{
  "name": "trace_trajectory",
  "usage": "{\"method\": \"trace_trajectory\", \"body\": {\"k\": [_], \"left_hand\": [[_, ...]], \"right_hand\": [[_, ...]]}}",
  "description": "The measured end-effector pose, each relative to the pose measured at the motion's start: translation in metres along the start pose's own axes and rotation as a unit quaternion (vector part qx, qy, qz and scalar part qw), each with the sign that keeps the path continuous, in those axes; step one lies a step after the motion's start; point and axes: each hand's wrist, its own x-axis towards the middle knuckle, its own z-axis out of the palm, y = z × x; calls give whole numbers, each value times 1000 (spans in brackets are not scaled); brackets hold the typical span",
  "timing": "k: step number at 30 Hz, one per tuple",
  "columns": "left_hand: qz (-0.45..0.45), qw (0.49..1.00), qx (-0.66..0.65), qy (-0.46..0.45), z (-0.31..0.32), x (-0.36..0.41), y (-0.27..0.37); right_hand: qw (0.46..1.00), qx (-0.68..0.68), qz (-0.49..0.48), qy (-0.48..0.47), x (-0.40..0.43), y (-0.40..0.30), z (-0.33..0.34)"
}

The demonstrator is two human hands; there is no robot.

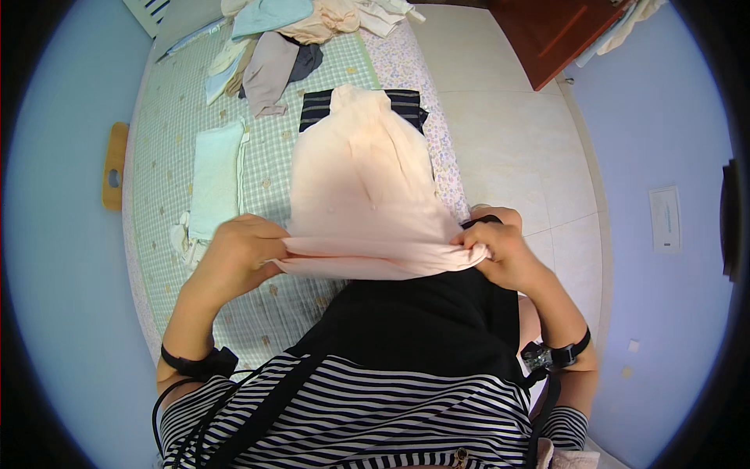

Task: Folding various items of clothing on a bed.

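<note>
A pale pink garment (363, 170) lies stretched out before me, its near edge raised above my lap. My left hand (243, 249) pinches the left corner of that edge, and my right hand (498, 249) grips the right corner. Between them the near edge hangs in a loose double fold. Under the garment's far end shows a dark striped cloth (316, 108). To the left, a folded mint-green cloth (217, 176) rests on the bed (266, 158), which has a green checked cover. Part of my fingertips is hidden by the fabric.
Rumpled clothes (272, 67) are heaped at the bed's far end, with a light blue piece (272, 17) on top. A white item (181, 237) lies beside the mint cloth. Right of the bed is tiled floor (504, 146), with a reddish-brown wooden door (551, 35) beyond.
</note>
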Motion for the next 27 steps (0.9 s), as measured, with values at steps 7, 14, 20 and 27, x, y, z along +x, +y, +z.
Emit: {"method": "trace_trajectory", "body": {"k": [7,14,20,27], "left_hand": [[-125,959,-150,-203,18,0,-49],[-244,911,-301,142,29,72,-175],[-159,976,-22,149,126,80,-166],[-97,991,92,5,196,73,-143]], "right_hand": [[986,76,137,-60,18,25,14],[930,183,228,222,149,101,4],[971,-88,109,193,114,94,85],[987,-128,51,-77,86,92,143]]}}
